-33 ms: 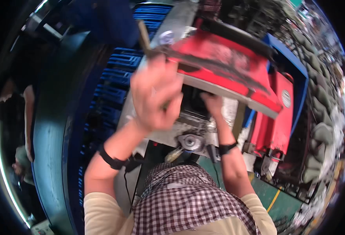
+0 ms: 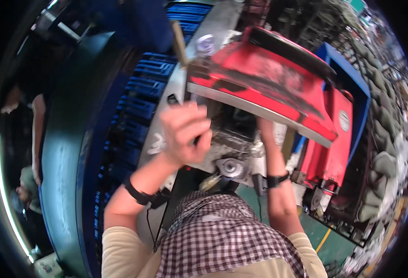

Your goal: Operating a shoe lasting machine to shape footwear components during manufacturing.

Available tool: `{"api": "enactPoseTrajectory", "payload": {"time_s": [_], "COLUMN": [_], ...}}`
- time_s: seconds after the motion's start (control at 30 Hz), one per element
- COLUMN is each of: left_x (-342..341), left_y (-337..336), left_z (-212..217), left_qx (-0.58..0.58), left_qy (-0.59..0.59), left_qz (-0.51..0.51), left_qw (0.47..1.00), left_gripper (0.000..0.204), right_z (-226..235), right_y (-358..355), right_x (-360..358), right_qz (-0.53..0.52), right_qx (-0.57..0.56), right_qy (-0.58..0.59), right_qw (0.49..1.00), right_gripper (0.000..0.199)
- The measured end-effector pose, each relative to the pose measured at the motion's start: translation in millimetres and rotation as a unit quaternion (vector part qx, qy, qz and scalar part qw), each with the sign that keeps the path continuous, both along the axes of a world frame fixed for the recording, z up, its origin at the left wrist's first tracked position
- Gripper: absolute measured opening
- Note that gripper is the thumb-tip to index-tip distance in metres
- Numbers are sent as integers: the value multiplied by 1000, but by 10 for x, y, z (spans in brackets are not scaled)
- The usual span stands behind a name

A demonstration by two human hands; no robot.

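My left hand [image 2: 185,132] is raised in a fist, shut on a wooden-handled tool [image 2: 180,42] whose handle runs up past the edge of a red machine hood [image 2: 268,78]. The tool's head is not clear. My right hand [image 2: 265,127] reaches up under the hood's grey lower edge into the dark engine bay [image 2: 234,123]; its fingers are hidden there. A round metal fitting [image 2: 231,167] sits on the grey engine block just below both hands. Each wrist wears a black band.
A big lugged tyre [image 2: 384,139] curves down the right side, behind a blue frame [image 2: 352,78]. A blue slatted rack [image 2: 139,102] and a teal curved panel [image 2: 60,153] stand on the left. Another person [image 2: 28,185] is at the far left. A green floor [image 2: 324,231] shows below.
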State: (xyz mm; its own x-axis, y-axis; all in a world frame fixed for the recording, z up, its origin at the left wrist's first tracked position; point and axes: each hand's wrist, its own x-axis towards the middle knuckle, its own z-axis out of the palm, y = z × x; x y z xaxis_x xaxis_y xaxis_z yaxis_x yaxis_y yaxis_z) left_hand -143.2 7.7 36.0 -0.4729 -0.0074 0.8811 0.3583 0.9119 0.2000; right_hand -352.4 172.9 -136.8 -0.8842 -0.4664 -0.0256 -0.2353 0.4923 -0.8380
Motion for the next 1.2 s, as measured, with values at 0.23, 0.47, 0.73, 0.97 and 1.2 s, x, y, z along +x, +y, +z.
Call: {"api": "enactPoseTrajectory", "payload": {"time_s": [0.23, 0.47, 0.73, 0.97, 1.2], "left_x": [141, -70, -28, 705, 639], "left_y": [695, 726, 439, 3, -1670], "left_z": [-479, 46, -328, -1081, -1937], "left_qx": [627, 625, 543, 913, 879], "left_qy": [-136, -118, -143, -133, -178], "left_qz": [-232, -261, -100, -208, 98], "left_qw": [731, 726, 822, 325, 432], "left_gripper": [81, 68, 94, 58, 52], "right_z": [178, 488, 767, 870, 721], "right_y": [407, 299, 240, -415, 139], "right_x": [352, 685, 1168, 1477, 1328], "right_qz": [-77, -65, -48, 211, 185], "right_qx": [-334, -364, -441, -159, -98], "right_qy": [-359, -343, -464, -257, -36], "right_qw": [868, 864, 767, 930, 977], "right_gripper": [52, 47, 58, 79, 57]}}
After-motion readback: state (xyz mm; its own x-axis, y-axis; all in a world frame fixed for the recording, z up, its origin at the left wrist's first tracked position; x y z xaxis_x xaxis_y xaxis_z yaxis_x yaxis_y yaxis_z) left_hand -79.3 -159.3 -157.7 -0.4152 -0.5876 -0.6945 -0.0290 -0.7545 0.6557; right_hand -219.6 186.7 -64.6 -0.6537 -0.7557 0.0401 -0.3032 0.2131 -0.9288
